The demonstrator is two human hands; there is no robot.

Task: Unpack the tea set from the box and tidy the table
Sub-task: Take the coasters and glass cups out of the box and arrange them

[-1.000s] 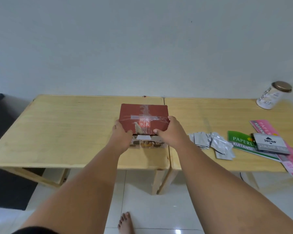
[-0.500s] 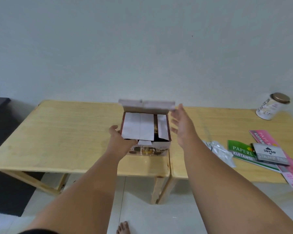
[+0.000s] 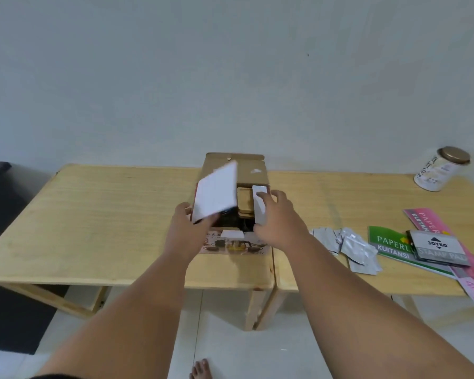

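The tea set box stands near the front edge of the left wooden table, with pictures of teaware on its front. Its lid is folded back and upright. My left hand grips the large white inner flap and holds it tilted up. My right hand presses fingers on the narrow white right flap. Between the flaps a light wooden piece shows inside the box, with dark contents below it that I cannot make out.
On the right table lie several silver sachets, a green receipt book, a grey stamp pad box and a pink book. A white jar with a bronze lid stands at the back right. My bare foot is on the tiled floor.
The box was closed with both hands on its red lid. The lid swung back, and now my left hand has lifted the big white flap while my right hand reached the narrow flap.
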